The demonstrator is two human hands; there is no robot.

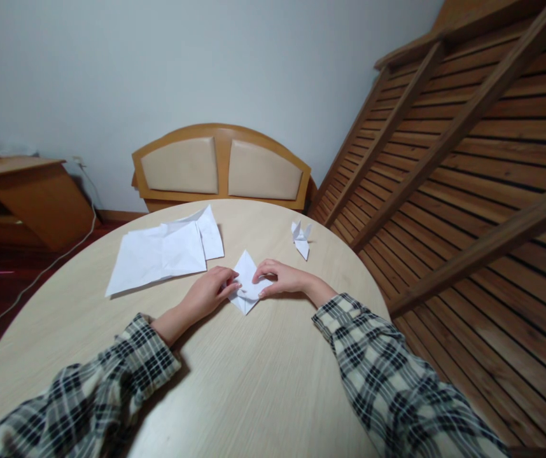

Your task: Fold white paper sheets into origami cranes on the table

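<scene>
A small folded piece of white paper point(245, 264) lies on the round table between my two hands, a diamond in outline with creases across it. My left hand point(210, 289) grips its left side, thumb and fingers closed on the edge. From the right, my right hand point(280, 278) pinches the opposite side, thumb low and fingers above. Part of the paper is hidden under my fingertips. Beyond my right hand stands a folded paper figure point(301, 240) with pointed tips.
Several white paper sheets point(158, 254) lie overlapping at the table's left rear. The pale round table point(254, 381) meets a padded wooden headboard point(224, 165) at the back. A slatted wooden frame point(445, 191) leans on the right. At left are a wooden desk point(39, 191) and a white cable point(48, 267).
</scene>
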